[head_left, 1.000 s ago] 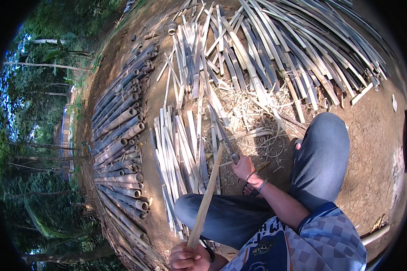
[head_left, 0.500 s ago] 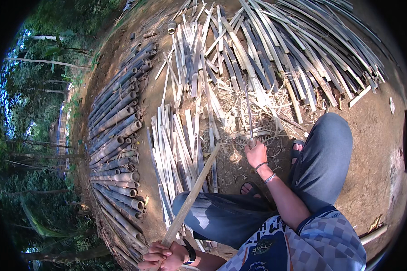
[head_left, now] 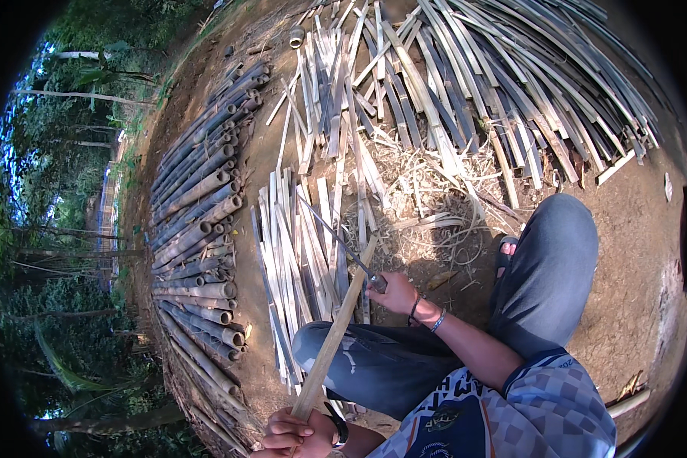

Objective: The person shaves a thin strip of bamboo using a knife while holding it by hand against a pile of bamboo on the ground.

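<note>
Near the lower edge, my left hand [head_left: 301, 433] is closed around the lower end of a long, flat bamboo strip [head_left: 333, 336]. The strip slants up and to the right, passing over my bent left knee. My right hand [head_left: 397, 295] grips the wooden handle of a long, thin-bladed knife [head_left: 338, 237]. Its blade points up and to the left and crosses the strip near its upper end. Whether blade and strip touch, I cannot tell.
Split bamboo strips [head_left: 301, 244] lie just beyond my left knee, with a larger pile of strips [head_left: 511, 84] at the far right. Curled shavings [head_left: 427, 179] cover the ground between. Whole bamboo poles [head_left: 206, 187] are stacked at the left, beside trees.
My right hand has moved left and nearer, swinging the knife from pointing away to lying across the strip. My left hand and the strip have shifted slightly right.
</note>
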Demonstrator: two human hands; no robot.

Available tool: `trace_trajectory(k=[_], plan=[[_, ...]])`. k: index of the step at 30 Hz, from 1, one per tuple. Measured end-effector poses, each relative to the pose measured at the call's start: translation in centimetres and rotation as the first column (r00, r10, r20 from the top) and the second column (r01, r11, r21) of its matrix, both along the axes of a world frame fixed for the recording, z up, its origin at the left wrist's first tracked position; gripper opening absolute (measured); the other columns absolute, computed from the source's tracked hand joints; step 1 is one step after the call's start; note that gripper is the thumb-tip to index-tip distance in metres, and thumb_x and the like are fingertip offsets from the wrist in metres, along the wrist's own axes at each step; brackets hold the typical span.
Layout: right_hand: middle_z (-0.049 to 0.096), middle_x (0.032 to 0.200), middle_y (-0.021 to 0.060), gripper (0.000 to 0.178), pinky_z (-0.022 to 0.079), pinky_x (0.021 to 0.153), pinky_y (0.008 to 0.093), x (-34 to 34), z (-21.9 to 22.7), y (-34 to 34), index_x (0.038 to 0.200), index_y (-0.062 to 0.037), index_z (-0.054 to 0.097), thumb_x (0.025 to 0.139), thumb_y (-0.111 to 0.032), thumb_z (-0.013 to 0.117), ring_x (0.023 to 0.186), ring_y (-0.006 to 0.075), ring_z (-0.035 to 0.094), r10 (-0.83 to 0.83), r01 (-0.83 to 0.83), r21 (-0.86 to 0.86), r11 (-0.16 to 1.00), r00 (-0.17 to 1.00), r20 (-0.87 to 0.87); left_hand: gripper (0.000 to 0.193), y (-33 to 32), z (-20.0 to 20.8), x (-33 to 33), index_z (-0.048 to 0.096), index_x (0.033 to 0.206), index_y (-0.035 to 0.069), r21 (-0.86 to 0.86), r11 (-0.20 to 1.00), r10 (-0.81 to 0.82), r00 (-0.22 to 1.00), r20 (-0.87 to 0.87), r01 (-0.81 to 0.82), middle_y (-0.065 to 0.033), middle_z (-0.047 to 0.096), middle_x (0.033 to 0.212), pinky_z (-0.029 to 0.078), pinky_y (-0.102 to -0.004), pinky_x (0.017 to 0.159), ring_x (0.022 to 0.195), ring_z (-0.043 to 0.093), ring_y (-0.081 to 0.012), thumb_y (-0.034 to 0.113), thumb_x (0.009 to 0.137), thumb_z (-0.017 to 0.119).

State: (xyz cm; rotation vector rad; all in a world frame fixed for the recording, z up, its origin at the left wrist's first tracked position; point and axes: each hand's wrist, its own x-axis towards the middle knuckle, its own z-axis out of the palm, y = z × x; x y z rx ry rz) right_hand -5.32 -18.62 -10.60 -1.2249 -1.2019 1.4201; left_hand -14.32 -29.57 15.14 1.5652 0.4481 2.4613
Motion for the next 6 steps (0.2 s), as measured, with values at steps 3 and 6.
trace_trajectory(k=[3,6], plan=[[0.067,0.075,0.0113,0.031,0.051,0.066,0.0337,-0.2,0.7,-0.2,0.089,-0.0014,0.066,0.076,-0.029,0.075,0.070,0.0202,0.066,0.020,-0.024,-0.080,0.997,0.998,-0.052,0.061,0.1,-0.1,0.3,0.036,0.078,0.010,0.031,0.999,-0.019,0.999,-0.037,0.021,-0.0045,0.036,0.053,0.037,-0.0339,0.042,0.039,0.035,-0.0183,0.070,0.089,0.027],[0.069,0.081,0.0069,0.032,0.050,0.072,0.0292,-0.1,0.8,-0.2,0.095,-0.0029,0.066,0.079,-0.029,0.074,0.075,0.0144,0.065,-0.003,-0.004,-0.048,0.999,0.991,-0.132,0.060,-1.1,0.0,-0.3,0.030,0.074,0.011,-0.162,0.985,0.025,0.974,-0.225,-0.062,-0.0011,0.035,0.052,0.032,-0.0264,0.042,0.036,0.036,-0.0127,0.069,0.090,0.023]])
